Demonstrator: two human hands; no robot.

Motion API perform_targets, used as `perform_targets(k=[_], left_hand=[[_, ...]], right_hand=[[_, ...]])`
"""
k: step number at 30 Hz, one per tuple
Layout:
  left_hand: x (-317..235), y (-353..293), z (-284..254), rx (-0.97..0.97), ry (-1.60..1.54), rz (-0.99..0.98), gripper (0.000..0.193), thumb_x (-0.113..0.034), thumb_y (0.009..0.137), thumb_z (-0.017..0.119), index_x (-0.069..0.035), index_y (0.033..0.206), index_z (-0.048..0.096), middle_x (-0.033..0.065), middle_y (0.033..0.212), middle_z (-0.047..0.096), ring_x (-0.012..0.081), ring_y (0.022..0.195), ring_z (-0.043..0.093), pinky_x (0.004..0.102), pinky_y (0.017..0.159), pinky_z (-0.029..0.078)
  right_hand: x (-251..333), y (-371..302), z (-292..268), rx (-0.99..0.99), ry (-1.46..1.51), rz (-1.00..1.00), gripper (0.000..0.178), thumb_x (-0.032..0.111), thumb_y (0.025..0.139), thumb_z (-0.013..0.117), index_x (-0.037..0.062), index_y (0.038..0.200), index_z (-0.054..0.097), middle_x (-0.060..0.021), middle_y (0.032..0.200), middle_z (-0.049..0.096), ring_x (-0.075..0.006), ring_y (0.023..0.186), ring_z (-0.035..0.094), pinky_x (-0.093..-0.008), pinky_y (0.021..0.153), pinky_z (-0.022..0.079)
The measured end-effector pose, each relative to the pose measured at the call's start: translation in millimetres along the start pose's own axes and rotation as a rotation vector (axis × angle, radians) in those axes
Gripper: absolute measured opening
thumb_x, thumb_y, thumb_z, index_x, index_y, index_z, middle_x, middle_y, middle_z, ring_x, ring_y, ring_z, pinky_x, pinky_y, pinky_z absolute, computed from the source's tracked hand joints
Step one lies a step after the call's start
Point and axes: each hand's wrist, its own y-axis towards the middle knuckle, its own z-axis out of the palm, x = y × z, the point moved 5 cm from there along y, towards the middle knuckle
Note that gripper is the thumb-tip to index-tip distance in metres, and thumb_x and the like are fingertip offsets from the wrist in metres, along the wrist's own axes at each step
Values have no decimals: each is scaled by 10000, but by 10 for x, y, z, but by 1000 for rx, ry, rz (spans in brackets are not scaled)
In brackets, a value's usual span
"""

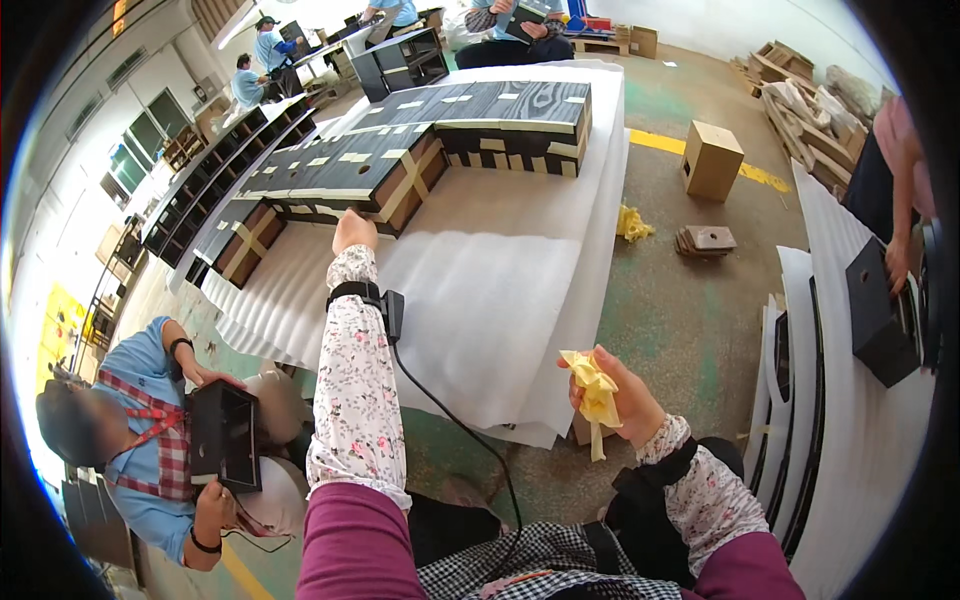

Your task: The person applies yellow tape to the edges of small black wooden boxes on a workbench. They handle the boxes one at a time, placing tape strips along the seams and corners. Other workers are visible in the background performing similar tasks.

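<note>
My left hand [355, 232] reaches forward to the lower front edge of a row of black wood-grain boxes [330, 168]. Its fingers are curled closed against that edge, and what they pinch, if anything, is hidden. Short strips of pale masking tape [415, 180] cross the tops, edges and corners of the boxes. Close to my body on the right, my right hand [630, 395] is closed round a crumpled wad of yellow masking tape [594, 388], one strip of which hangs down.
White foam sheet [480, 290] covers the table under the boxes. To the right on the floor are a wooden box [712, 160], stacked small boards [705, 240] and discarded tape [632, 224]. A co-worker [150, 430] sits at left holding a black box [224, 435]; another stands at far right.
</note>
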Motion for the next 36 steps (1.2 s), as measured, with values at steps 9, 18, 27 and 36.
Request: perform_targets(k=[9, 18, 27, 36], left_hand=[[65, -114, 161, 257, -380, 279, 241, -267, 815, 530, -40, 855, 601, 165, 819, 652, 317, 778, 620, 394, 713, 479], [-180, -894, -226, 621, -974, 122, 154, -142, 856, 480, -54, 736, 522, -2, 667, 511, 79, 617, 469, 227, 584, 394], [-553, -2307, -759, 810, -936, 279, 68, -89, 802, 534, -22, 790, 525, -2, 701, 483, 86, 678, 456, 236, 641, 397], [-774, -3488, -1474, 829, -988, 380, 97, -75, 781, 560, 4, 821, 524, 61, 723, 504, 140, 698, 493, 280, 678, 433]], right_hand=[[28, 16, 88, -30, -26, -9, 432, 301, 933, 476, 0, 1242, 480, -53, 888, 590, -175, 864, 590, -298, 752, 480], [40, 46, 325, 117, -186, -7, 471, 129, 889, 393, 17, 1346, 389, -52, 947, 534, -148, 934, 548, -289, 832, 460], [63, 181, 495, 120, -308, -11, 376, 330, 961, 468, 34, 1180, 542, 4, 859, 518, -96, 769, 532, -242, 709, 462], [-66, 517, 670, 255, 193, -33, 569, 227, 930, 471, 38, 1409, 232, -217, 1320, 457, -306, 1156, 530, -370, 873, 509]])
